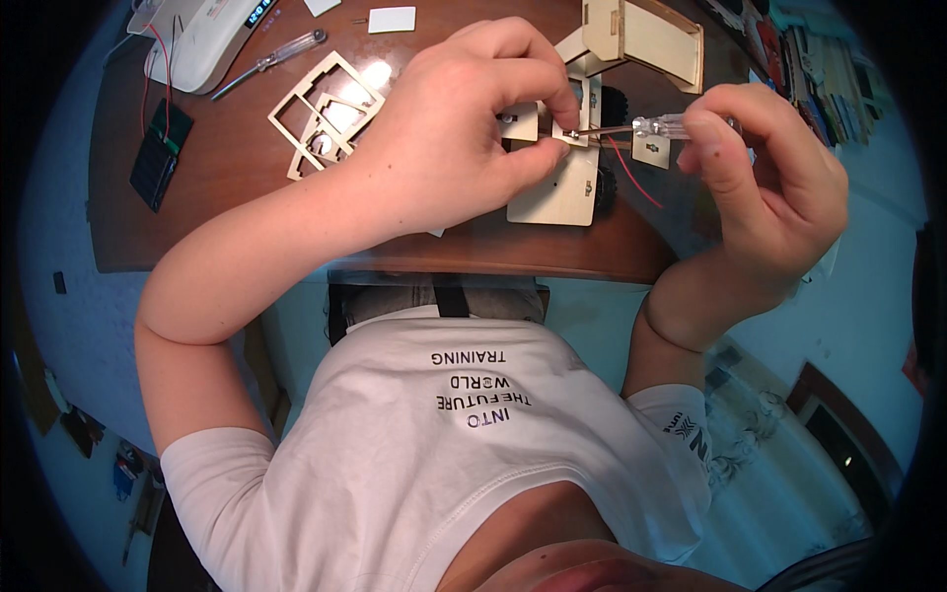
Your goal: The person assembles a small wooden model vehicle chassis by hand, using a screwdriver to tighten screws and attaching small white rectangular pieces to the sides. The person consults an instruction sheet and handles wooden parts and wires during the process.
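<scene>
My right hand (777, 163) grips the clear handle of a small screwdriver (662, 127). Its metal shaft points left, and its tip meets a small metal fastener (570, 134) on a thin plywood piece. The thumb and forefinger of my left hand (466, 126) pinch about that same piece, on either side of the fastener. Beneath lies a plywood model base (551, 196) with black wheels (606, 190) along its right side. A red wire (636, 174) trails from it. A small plywood plate with a metal nut (651, 150) sits just under the screwdriver handle.
A plywood box-shaped part (658, 44) stands behind the base. Left lie cut-out plywood frames (296, 111), a second clear-handled screwdriver (288, 50) and a small solar panel (157, 159) with wires. A white device with a lit display (214, 44) is at the back left. Books (828, 74) are stacked at right.
</scene>
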`<state>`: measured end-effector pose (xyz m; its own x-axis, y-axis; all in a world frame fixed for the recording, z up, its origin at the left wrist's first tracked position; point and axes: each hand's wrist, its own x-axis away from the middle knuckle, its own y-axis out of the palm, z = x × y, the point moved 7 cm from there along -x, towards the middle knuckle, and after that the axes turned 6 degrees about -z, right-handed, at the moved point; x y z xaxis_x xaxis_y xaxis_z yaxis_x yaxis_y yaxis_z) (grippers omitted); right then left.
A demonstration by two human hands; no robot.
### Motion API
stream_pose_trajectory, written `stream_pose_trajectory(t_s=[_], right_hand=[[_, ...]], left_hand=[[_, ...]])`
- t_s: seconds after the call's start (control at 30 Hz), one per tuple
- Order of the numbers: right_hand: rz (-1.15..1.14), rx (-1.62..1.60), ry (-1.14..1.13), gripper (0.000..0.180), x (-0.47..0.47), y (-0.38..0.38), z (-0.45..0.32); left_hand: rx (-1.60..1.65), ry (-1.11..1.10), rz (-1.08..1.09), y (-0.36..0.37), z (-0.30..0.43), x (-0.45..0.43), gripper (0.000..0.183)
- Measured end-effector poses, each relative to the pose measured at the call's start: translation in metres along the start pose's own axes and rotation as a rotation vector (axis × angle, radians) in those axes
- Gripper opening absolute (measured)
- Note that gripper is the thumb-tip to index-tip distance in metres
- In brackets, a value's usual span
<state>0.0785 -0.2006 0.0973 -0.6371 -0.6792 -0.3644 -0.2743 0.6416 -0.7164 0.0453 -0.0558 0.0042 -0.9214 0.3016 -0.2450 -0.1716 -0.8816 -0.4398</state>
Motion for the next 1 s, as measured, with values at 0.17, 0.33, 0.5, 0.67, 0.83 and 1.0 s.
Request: stream_pose_trajectory(t_s=[0.17,0.33,0.5,0.67,0.83,1.0], right_hand=[[0.106,0.078,-0.066,0.009,0.000,0.006,-0.011],[0.090,0.155,-0.084,0.012,-0.002,0.007,-0.014],[0.090,0.241,-0.119,0.016,-0.002,0.003,-0.014],[0.084,0.324,-0.110,0.018,-0.001,0.004,-0.016],[0.137,0.332,-0.234,0.020,-0.001,0.003,-0.016],[0.131,0.327,-0.190,0.022,0.000,0.003,-0.015]], left_hand=[[-0.054,0.026,0.019,-0.001,0.001,0.000,0.019],[-0.052,0.014,0.020,0.000,0.001,0.000,0.020],[-0.084,0.039,0.022,0.000,0.001,0.001,0.021],[-0.076,0.024,0.012,-0.001,0.002,0.001,0.021],[-0.073,0.046,0.018,-0.001,0.003,0.000,0.021],[-0.064,0.039,0.017,-0.001,0.001,0.000,0.021]])
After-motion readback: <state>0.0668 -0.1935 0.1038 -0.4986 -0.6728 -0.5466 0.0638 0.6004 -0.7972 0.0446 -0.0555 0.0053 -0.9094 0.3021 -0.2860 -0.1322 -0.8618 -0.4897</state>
